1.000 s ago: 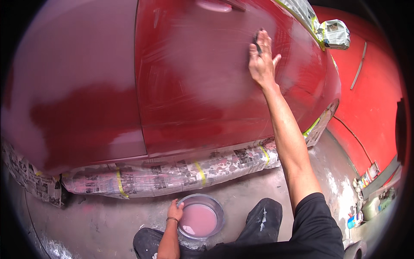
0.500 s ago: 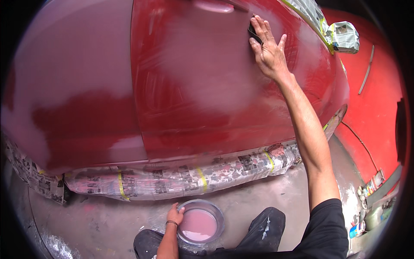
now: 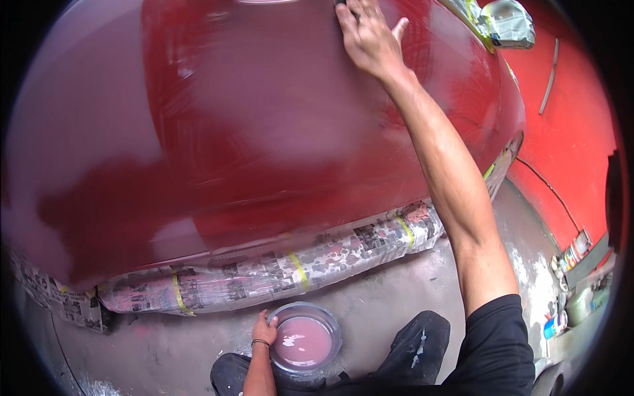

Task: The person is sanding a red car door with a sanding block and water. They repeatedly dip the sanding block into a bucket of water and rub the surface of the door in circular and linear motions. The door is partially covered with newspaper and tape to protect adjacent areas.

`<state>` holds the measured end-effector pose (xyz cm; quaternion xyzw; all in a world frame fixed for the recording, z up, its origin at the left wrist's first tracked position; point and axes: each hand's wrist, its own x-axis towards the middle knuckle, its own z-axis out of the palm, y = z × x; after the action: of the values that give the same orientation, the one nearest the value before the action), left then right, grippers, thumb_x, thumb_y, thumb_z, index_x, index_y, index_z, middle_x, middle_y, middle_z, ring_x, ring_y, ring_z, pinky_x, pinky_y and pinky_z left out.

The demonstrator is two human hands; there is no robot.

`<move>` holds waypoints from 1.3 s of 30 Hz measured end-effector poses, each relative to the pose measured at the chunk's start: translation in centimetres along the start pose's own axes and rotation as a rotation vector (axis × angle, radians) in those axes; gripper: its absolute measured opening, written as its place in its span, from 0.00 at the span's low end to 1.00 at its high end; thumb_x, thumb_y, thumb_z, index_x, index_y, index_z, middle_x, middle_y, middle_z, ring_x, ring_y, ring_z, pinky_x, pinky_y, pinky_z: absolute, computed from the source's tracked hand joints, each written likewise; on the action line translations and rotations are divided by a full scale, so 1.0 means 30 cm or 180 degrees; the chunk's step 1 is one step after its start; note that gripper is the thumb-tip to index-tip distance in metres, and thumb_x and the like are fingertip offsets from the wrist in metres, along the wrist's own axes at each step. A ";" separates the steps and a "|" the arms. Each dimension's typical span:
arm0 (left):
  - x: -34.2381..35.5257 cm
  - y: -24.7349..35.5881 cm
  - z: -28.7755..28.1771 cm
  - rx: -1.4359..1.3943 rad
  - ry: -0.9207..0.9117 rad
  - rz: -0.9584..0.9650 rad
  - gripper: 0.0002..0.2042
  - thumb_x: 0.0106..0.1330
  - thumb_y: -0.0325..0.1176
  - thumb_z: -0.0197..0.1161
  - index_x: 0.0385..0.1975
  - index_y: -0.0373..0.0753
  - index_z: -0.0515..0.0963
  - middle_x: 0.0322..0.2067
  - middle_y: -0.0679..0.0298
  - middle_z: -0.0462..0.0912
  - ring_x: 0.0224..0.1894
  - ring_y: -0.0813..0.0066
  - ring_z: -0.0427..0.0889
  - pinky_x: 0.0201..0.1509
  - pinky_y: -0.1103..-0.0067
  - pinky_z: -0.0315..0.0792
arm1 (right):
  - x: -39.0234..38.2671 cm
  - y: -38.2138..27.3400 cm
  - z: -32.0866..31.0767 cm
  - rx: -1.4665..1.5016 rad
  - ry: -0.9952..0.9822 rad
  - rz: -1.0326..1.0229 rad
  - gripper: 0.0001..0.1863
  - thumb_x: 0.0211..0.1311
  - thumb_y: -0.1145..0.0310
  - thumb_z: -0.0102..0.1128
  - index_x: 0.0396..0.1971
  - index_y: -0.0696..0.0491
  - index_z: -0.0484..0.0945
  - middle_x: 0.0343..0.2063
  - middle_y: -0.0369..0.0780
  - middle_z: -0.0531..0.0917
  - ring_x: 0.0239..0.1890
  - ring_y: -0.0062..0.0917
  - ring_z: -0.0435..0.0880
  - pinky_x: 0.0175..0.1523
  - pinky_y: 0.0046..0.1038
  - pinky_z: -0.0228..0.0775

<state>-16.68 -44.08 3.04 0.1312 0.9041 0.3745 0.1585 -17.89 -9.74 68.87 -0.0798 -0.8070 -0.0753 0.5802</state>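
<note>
At the upper middle, my right hand [image 3: 372, 39] presses on the red car door [image 3: 264, 125], which has a dull, hazy pinkish patch over much of it. Under its fingers is a dark piece of sandpaper [image 3: 341, 8], mostly hidden by the hand and cut off by the top of the picture. Low in the picture, my left hand [image 3: 264, 329] grips the left rim of a grey basin [image 3: 336, 333]. Pink, cloudy liquid [image 3: 305, 340] lies in the basin, which stands on the floor between my knees.
Printed paper with yellow tape [image 3: 231, 287] wraps the car's sill. The side mirror [image 3: 510, 25] is wrapped too. A red surface [image 3: 561, 138] rises at the right, with cans and bottles [image 3: 568, 310] near its foot. A pink cloth [image 3: 416, 212] rests on the wrapped sill.
My right hand has moved up and to the left in the picture with the sandpaper. The whole view has shifted, so the door and mirror appear higher. My left hand stays at the basin.
</note>
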 end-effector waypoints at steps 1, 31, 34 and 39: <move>-0.003 0.004 -0.012 -0.0014 -0.0014 -0.0022 0.30 0.70 0.48 0.65 0.69 0.40 0.70 0.54 0.42 0.83 0.58 0.42 0.82 0.63 0.59 0.75 | 0.066 -0.024 -0.032 0.0281 -0.0068 0.0386 0.32 0.83 0.49 0.30 0.79 0.47 0.53 0.81 0.36 0.52 0.83 0.36 0.45 0.77 0.71 0.30; -0.041 -0.107 0.061 -0.0919 0.0075 -0.0107 0.21 0.72 0.46 0.63 0.60 0.41 0.80 0.51 0.44 0.86 0.57 0.47 0.84 0.62 0.65 0.75 | -0.468 -0.449 0.254 0.0052 0.0155 -0.0809 0.36 0.80 0.38 0.31 0.80 0.39 0.51 0.81 0.32 0.51 0.84 0.33 0.37 0.77 0.70 0.19; -0.014 -0.115 0.079 -0.0905 0.0071 -0.0045 0.22 0.72 0.45 0.63 0.60 0.40 0.80 0.51 0.43 0.86 0.57 0.45 0.84 0.62 0.63 0.76 | -0.357 -0.115 0.140 -0.0622 0.0193 -0.0847 0.34 0.80 0.38 0.30 0.80 0.33 0.51 0.81 0.29 0.51 0.84 0.27 0.39 0.77 0.71 0.22; -0.028 -0.017 0.063 -0.0820 0.0007 0.0013 0.21 0.71 0.46 0.63 0.58 0.42 0.81 0.51 0.43 0.85 0.56 0.45 0.84 0.62 0.62 0.76 | -0.159 0.021 0.086 -0.0119 0.0385 0.1233 0.38 0.80 0.36 0.24 0.81 0.40 0.48 0.82 0.34 0.48 0.83 0.35 0.43 0.75 0.74 0.28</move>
<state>-15.27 -43.53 1.56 0.1112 0.8484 0.4880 0.1723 -18.64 -8.76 63.56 -0.2397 -0.7387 0.0181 0.6297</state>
